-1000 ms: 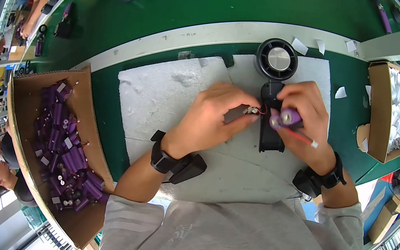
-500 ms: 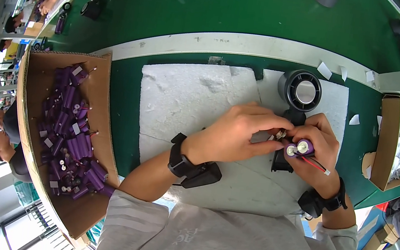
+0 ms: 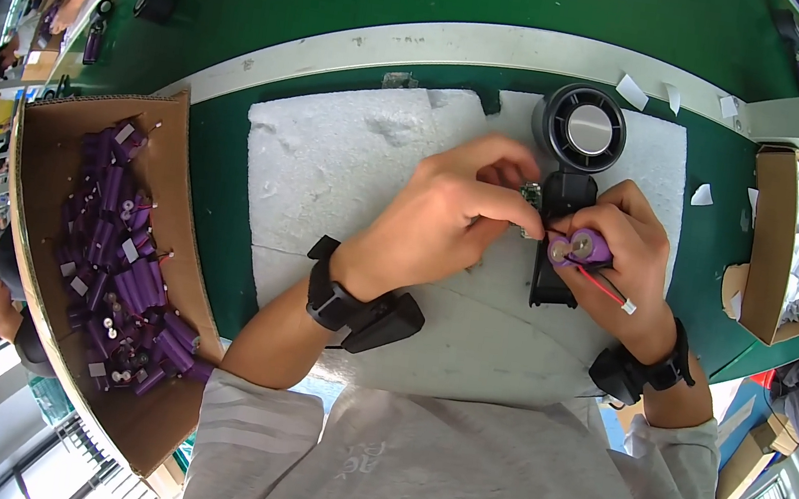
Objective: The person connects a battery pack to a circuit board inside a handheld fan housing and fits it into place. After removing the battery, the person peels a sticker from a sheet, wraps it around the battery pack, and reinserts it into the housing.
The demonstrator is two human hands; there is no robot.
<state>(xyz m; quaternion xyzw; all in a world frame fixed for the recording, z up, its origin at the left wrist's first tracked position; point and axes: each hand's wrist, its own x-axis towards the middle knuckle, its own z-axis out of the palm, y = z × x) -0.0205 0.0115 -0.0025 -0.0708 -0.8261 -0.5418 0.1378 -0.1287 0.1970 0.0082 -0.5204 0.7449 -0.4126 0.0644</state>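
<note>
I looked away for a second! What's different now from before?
The left hand has turned the little board, so more green shows, and moved it slightly toward the fan. Nothing was let go. The right hand still holds the purple batteries. The fan stays on the white pad.

At upper right of centre, the fan head (image 3: 552, 126) looks like matt black plastic around a smooth, metallic silver hub (image 3: 590, 129). Below it, two cells (image 3: 593, 249) wear shiny purple plastic film. The white foam sheet (image 3: 330, 165) mid-frame is rough and pitted; the box (image 3: 176, 220) at left, matt corrugated cardboard; the shirt (image 3: 470, 481) at bottom, soft grey cloth.
</note>
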